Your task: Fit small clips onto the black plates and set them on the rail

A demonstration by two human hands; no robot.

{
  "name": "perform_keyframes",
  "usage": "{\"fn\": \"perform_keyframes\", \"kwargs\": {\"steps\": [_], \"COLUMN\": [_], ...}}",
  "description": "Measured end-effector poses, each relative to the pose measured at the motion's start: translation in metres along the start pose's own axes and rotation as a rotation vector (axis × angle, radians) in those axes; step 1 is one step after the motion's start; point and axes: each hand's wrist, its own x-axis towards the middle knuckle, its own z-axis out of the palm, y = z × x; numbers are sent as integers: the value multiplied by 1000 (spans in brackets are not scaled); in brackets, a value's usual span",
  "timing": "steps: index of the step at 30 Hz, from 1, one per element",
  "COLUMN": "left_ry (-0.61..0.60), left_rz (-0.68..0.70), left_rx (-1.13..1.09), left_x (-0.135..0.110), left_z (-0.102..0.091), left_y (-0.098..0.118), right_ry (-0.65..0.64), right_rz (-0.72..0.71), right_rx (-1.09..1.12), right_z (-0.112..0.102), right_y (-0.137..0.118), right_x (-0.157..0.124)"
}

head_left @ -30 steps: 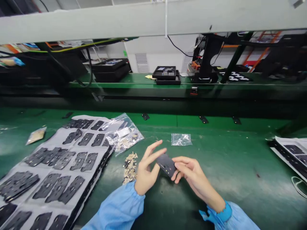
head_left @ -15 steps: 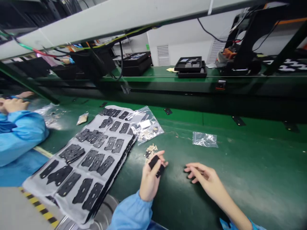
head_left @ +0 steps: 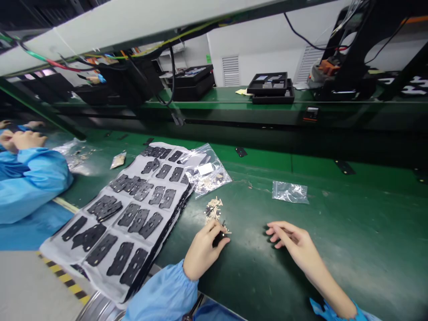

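Note:
My left hand (head_left: 202,248) is curled around a small black flat part (head_left: 219,239), gripping it just below a little pile of tan metal pieces (head_left: 214,211) on the green table. My right hand (head_left: 294,243) rests on the table to the right, fingers loosely stretched toward the left, holding nothing. A stack of grey sheets carrying several black flat parts (head_left: 133,209) lies to the left of my left hand.
A clear bag with small pieces (head_left: 207,171) lies by the sheets, and a small empty clear bag (head_left: 290,192) sits further right. A co-worker's blue sleeve (head_left: 30,178) is at the far left. Black trays (head_left: 271,87) stand on the raised green belt behind.
The black part passed from both hands into my left hand alone, which lowered toward the pile of tan pieces. My right hand let go and settled on the table. The view swung left.

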Motion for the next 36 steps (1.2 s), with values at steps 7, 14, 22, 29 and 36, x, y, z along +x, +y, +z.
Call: {"fn": "perform_keyframes", "kwargs": {"steps": [7, 14, 22, 29, 36], "left_ry": [82, 9, -149, -29, 97], "left_rz": [63, 217, 594, -3, -204], "left_rx": [161, 293, 252, -432, -869], "left_x": [-25, -61, -85, -47, 56], "left_z": [11, 23, 12, 10, 37], "left_y": [-1, 9, 14, 41, 89], "right_ry": [11, 22, 14, -16, -8], "right_rz": [-4, -1, 0, -7, -101], "right_rx": [-6, -4, -10, 32, 257], "right_z": [2, 2, 6, 8, 1], "right_y": [-4, -1, -5, -4, -24], "right_x": [-1, -1, -2, -3, -11]}}
